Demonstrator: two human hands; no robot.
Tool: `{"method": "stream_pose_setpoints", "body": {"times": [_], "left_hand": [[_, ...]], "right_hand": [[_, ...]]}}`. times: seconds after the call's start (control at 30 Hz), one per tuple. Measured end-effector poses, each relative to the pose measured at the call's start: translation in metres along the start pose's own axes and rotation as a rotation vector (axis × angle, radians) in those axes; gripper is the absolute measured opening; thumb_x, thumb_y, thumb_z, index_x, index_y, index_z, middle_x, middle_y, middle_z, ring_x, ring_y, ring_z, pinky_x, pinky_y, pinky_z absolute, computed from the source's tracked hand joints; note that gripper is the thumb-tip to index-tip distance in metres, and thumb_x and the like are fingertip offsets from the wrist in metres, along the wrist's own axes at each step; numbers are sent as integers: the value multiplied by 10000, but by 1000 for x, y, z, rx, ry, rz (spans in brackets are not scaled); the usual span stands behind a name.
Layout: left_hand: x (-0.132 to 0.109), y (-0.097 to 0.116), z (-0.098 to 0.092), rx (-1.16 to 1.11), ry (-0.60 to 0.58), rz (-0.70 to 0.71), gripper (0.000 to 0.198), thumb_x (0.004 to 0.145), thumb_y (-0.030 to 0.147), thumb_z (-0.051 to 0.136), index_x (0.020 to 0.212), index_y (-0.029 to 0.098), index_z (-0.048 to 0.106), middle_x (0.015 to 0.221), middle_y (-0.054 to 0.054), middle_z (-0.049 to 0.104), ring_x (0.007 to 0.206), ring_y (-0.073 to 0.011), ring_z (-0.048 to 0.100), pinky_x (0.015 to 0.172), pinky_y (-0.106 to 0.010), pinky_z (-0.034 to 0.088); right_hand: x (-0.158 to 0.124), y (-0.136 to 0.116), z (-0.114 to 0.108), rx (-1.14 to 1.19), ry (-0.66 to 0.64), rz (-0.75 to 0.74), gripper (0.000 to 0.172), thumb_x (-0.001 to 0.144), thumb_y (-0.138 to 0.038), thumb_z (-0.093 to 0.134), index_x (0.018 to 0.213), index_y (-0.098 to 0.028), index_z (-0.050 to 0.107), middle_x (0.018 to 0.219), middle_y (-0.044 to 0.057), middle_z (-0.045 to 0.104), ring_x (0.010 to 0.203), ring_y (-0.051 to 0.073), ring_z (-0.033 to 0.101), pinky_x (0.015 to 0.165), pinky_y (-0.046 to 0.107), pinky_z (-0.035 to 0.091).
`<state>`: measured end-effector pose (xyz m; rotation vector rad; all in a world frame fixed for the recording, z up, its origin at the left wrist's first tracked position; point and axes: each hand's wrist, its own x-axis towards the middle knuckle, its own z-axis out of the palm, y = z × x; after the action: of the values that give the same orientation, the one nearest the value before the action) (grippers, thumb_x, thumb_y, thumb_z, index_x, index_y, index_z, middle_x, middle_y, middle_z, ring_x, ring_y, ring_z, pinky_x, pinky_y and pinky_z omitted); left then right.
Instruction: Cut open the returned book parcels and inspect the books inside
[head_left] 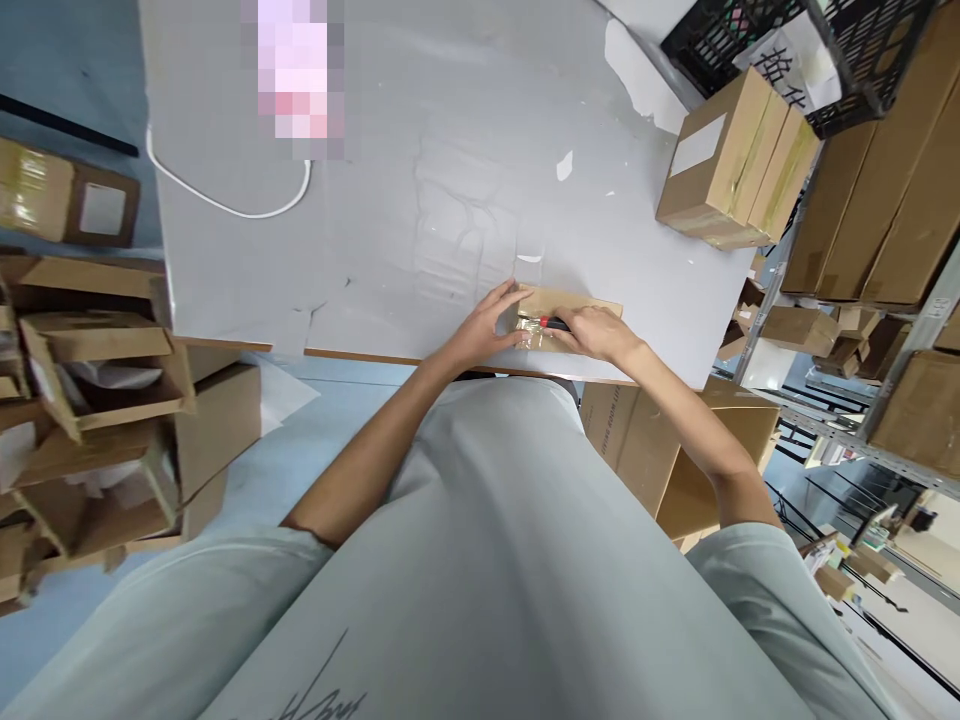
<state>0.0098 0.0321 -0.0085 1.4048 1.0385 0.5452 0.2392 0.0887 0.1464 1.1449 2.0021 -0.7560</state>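
A small flat cardboard box [581, 304] with clear tape across it lies at the near edge of the white table [390, 200]. My left hand [487, 325] rests on its left end, fingers stretched over the top. My right hand [596, 332] is closed around a red and black tool [553, 323], apparently a cutter, whose tip touches the taped top of the box.
A taped cardboard box [731, 165] stands at the table's far right, with a black crate [870, 50] behind it. A white cable [225, 205] loops at the far left. Open cartons [97, 400] pile up on the left; shelves of boxes [885, 230] stand at the right.
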Motion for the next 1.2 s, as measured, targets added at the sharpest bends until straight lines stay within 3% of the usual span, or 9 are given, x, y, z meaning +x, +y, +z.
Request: {"method": "stream_pose_setpoints", "body": {"times": [0.17, 0.63, 0.93, 1.2], "left_hand": [[2, 1, 2, -29, 9, -7, 996, 949, 865, 700, 1747, 294, 527, 1893, -148, 344, 1766, -390, 325, 1441, -560, 304], [3, -1, 2, -54, 13, -6, 990, 943, 856, 719, 1742, 303, 531, 1881, -147, 357, 1743, -389, 367, 1401, -551, 383], [3, -1, 1, -38, 25, -15, 925, 951, 766, 757, 1736, 327, 542, 1880, -124, 373, 1736, -377, 388, 1406, -546, 386], [4, -2, 2, -66, 27, -13, 983, 919, 840, 755, 1732, 326, 550, 1867, -124, 396, 1745, -388, 367, 1424, -552, 347]], "right_hand": [[2, 2, -5, -31, -71, 15, 578, 1237, -560, 396, 1485, -120, 676, 1327, 237, 836, 1242, 369, 799, 953, 378, 524], [2, -2, -9, -1, -71, 43, 567, 1233, -559, 422, 1490, -131, 691, 1330, 236, 838, 1238, 374, 804, 947, 379, 534], [3, 1, -9, -14, -63, 12, 589, 1230, -584, 411, 1455, -135, 719, 1273, 227, 852, 1172, 363, 820, 901, 367, 525], [4, 2, -12, -24, -67, -8, 567, 1234, -562, 409, 1440, -137, 723, 1260, 222, 855, 1153, 360, 822, 886, 363, 516]]}}
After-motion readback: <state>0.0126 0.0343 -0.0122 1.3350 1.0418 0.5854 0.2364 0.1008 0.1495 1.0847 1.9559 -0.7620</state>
